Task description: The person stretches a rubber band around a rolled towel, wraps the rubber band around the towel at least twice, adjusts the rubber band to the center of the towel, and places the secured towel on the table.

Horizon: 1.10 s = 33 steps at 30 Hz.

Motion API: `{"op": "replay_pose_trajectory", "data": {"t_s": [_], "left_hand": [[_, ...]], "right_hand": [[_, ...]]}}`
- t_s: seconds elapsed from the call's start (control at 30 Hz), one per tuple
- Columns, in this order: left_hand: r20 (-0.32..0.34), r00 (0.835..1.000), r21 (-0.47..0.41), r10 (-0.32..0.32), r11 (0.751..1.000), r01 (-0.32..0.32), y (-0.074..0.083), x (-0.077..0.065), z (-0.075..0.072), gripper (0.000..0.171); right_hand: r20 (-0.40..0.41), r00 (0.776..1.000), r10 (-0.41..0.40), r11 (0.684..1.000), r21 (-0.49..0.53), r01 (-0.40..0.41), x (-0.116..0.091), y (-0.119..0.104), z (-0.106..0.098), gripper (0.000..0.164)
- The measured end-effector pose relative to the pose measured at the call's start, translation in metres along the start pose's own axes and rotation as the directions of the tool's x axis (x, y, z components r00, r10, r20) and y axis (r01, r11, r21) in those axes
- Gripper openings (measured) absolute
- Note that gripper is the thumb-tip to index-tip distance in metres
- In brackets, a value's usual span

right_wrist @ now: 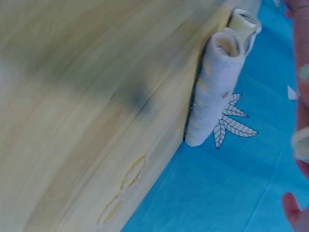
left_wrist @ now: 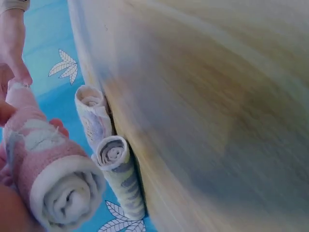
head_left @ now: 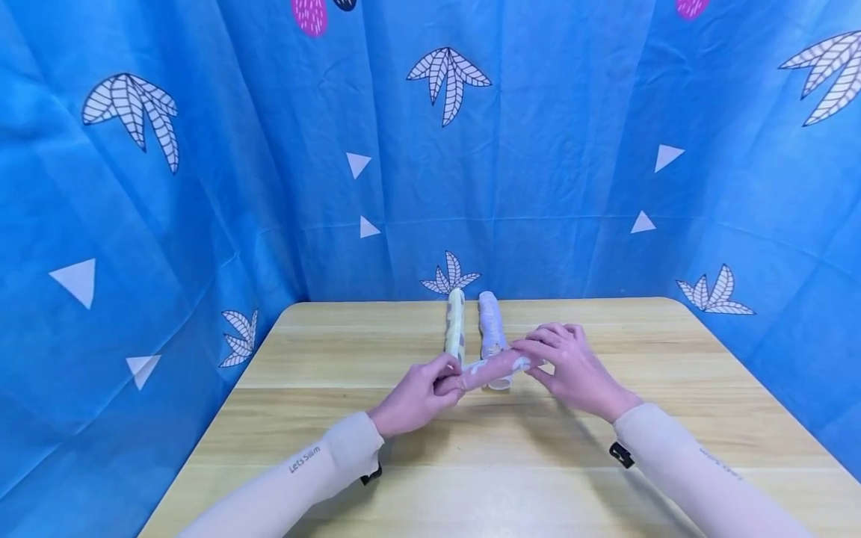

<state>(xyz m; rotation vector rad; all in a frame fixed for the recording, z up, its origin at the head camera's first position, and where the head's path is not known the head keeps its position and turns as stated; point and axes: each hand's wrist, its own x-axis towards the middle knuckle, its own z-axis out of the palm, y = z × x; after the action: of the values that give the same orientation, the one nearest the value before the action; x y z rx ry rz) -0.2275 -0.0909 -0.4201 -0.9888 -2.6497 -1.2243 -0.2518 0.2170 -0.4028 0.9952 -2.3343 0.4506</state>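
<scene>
1. Pink roll – mid-frame in head view, slanting from lower left to upper right, one hand at each end. Pale patches on it; left wrist view shows a white spiral end.
2. Left hand – thumb and fingers pinch the roll's left end.
3. Right hand – fingers over the top, thumb beneath, pinching the right end. Right wrist view catches only part of this at its right edge.
4. Lilac roll – just right of frame centre, lying lengthwise. Pink roll crosses in front, hiding part of it; near end shows below. Contact between the two: can't tell.
5. Yellow-green roll – just left of the lilac one, near parallel, dark patches. Its near end is masked by the left fingers and pink roll.
6. Wooden table – fills the lower frame. Two yellow loop marks at the bottom of right wrist view; printed or reflected, can't tell.
7. Blue curtain – behind and both sides, leaf and triangle prints.
8. Pale sleeves – enter from both bottom corners, covering some tabletop.
</scene>
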Motion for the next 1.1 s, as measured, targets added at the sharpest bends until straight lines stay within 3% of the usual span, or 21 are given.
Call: {"op": "replay_pose_trajectory", "data": {"t_s": [0.07, 0.13, 0.23, 0.3, 0.37, 0.5, 0.8, 1.0, 1.1], "left_hand": [[0.021, 1.000, 0.037, 0.010, 0.999, -0.010, 0.002, 0.000, 0.000, 0.022], [0.036, 0.999, 0.132, 0.040, 0.990, -0.044, 0.003, -0.001, 0.001, 0.027], [0.044, 0.991, 0.319, 0.129, 0.938, -0.136, 0.004, -0.002, 0.004, 0.036], [0.051, 0.980, 0.396, 0.194, 0.897, -0.199, 0.004, -0.003, 0.006, 0.040], [0.058, 0.966, 0.445, 0.253, 0.860, -0.252, 0.003, -0.003, 0.007, 0.039], [0.073, 0.947, 0.477, 0.312, 0.823, -0.307, 0.001, -0.003, 0.006, 0.037], [0.089, 0.937, 0.518, 0.337, 0.788, -0.333, -0.005, -0.002, 0.005, 0.024], [0.068, 0.929, 0.512, 0.364, 0.787, -0.345, -0.011, -0.005, 0.003, 0.021], [0.058, 0.925, 0.480, 0.377, 0.802, -0.356, -0.012, -0.005, 0.003, 0.013]], "right_hand": [[-0.031, 0.999, -0.013, 0.999, -0.032, 0.012, 0.000, 0.001, 0.001, 0.045], [-0.044, 0.999, -0.012, 0.999, -0.045, 0.010, 0.001, 0.002, 0.000, 0.042], [-0.046, 0.999, -0.006, 0.999, -0.037, 0.004, 0.001, 0.002, -0.002, 0.038], [-0.049, 0.999, -0.005, 0.999, -0.034, 0.003, 0.001, 0.002, -0.002, 0.037], [-0.055, 0.998, -0.005, 0.999, -0.034, 0.004, 0.001, 0.002, -0.003, 0.036], [-0.058, 0.998, -0.007, 0.999, -0.041, 0.005, 0.002, 0.000, -0.003, 0.033], [-0.038, 0.999, 0.001, 0.999, -0.050, -0.002, 0.006, -0.005, -0.001, 0.029], [-0.022, 1.000, 0.000, 0.999, -0.038, -0.001, 0.006, -0.005, 0.000, 0.027], [-0.018, 1.000, 0.006, 1.000, -0.027, -0.007, 0.004, -0.004, 0.000, 0.027]]}}
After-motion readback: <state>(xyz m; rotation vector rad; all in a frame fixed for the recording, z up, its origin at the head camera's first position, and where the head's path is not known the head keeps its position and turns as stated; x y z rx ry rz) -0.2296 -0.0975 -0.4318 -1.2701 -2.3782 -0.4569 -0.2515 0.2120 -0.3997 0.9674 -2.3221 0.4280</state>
